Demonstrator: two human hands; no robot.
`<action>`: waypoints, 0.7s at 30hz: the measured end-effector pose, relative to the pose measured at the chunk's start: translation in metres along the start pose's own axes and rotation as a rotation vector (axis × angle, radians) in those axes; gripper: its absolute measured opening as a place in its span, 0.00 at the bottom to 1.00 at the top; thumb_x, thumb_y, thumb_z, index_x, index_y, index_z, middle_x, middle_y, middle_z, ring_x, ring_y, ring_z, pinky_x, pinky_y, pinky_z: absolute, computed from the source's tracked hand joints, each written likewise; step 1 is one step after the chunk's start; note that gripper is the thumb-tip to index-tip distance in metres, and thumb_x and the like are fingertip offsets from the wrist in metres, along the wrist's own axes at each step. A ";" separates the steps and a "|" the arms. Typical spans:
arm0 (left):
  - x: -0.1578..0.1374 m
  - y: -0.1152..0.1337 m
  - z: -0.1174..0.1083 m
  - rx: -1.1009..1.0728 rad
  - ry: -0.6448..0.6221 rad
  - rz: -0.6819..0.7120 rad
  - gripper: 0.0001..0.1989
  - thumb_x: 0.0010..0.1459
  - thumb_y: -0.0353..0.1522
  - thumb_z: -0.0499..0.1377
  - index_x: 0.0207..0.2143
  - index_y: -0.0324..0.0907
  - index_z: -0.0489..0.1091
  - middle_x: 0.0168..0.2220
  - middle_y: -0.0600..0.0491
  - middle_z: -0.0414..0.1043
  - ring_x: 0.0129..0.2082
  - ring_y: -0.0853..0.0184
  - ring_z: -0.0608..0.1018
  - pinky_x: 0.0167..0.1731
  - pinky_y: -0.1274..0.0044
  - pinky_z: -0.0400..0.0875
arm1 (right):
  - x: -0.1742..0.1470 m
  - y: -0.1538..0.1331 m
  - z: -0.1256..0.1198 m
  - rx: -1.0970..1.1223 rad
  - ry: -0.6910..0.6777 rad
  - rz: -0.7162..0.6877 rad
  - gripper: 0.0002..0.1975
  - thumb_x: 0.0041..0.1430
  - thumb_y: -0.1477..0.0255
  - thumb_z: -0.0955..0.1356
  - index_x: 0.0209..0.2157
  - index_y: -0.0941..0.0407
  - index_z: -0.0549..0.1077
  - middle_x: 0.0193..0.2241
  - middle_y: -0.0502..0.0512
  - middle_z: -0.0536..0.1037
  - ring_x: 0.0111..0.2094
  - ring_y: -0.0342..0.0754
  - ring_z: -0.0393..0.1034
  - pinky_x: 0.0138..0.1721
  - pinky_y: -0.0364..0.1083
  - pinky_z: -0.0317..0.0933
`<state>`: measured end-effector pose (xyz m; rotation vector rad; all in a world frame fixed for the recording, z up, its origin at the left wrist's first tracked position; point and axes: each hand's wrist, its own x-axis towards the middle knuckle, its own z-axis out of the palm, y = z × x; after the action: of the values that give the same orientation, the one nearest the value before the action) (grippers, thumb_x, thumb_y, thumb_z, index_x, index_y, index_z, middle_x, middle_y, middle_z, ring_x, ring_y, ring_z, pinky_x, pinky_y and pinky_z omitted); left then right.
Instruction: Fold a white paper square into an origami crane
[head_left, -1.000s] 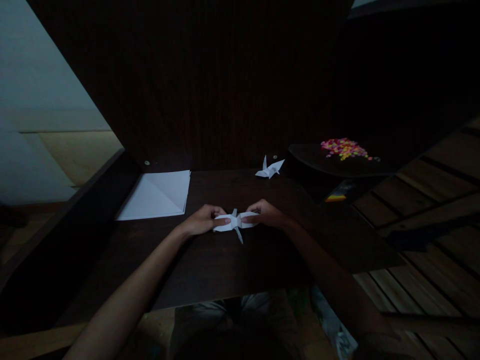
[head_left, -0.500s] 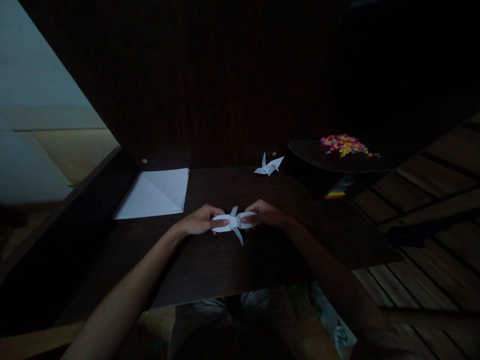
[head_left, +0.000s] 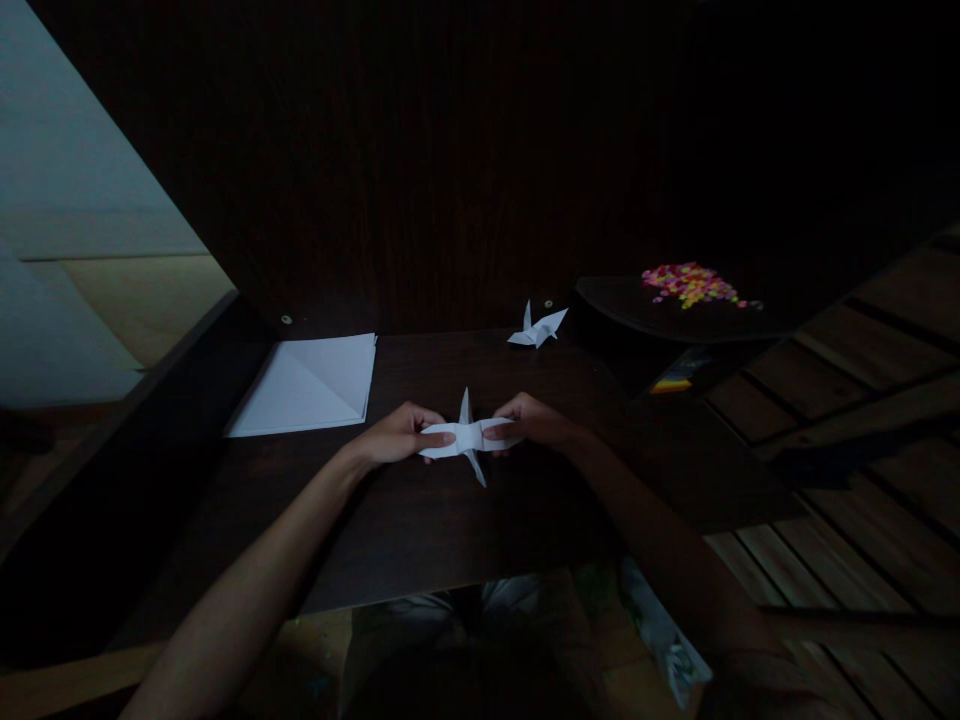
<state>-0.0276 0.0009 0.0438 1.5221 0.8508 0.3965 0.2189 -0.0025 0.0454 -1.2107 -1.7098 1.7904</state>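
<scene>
A white folded paper crane (head_left: pixel 470 437) is stretched between my two hands, just above the dark table. My left hand (head_left: pixel 405 434) pinches its left wing, thumb on top and fingers beneath. The right wing is gripped the same way by my right hand (head_left: pixel 531 420). Two narrow points stick out of the crane's middle, one away from me and one toward me. The fingers under the wings are mostly hidden. Farther back, a second paper crane (head_left: pixel 538 328) stands by the back panel.
A stack of white square paper (head_left: pixel 304 385) lies at left, its top sheet creased diagonally. On a raised corner shelf (head_left: pixel 611 298) at right sits a heap of small colourful pieces (head_left: pixel 694 284). A dark side board (head_left: pixel 135 430) bounds the table (head_left: pixel 390 540) on the left.
The crane's body has been pulled wider and flatter between my hands. Its far point now stands straighter and reaches farther out. Both hands keep their hold.
</scene>
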 end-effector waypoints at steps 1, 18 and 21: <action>0.000 0.000 0.000 -0.009 0.004 -0.006 0.16 0.49 0.41 0.66 0.26 0.34 0.73 0.21 0.55 0.69 0.19 0.75 0.69 0.21 0.82 0.63 | 0.000 0.000 0.000 -0.004 0.003 0.004 0.18 0.42 0.59 0.75 0.26 0.61 0.78 0.21 0.53 0.79 0.21 0.42 0.71 0.24 0.39 0.61; 0.000 0.002 0.004 -0.118 0.014 -0.058 0.17 0.45 0.40 0.69 0.23 0.34 0.73 0.20 0.55 0.69 0.19 0.75 0.69 0.20 0.83 0.63 | 0.000 0.000 -0.003 0.027 -0.009 0.061 0.18 0.41 0.59 0.76 0.24 0.61 0.78 0.20 0.53 0.79 0.19 0.41 0.69 0.22 0.39 0.59; 0.000 0.001 0.003 -0.130 0.008 -0.074 0.16 0.45 0.40 0.69 0.24 0.34 0.73 0.20 0.55 0.70 0.20 0.75 0.69 0.20 0.83 0.63 | 0.001 0.002 -0.004 0.035 -0.022 0.068 0.17 0.41 0.60 0.75 0.24 0.61 0.78 0.20 0.53 0.79 0.20 0.41 0.70 0.22 0.38 0.58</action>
<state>-0.0250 -0.0013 0.0447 1.3659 0.8685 0.3959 0.2220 0.0002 0.0437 -1.2528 -1.6612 1.8721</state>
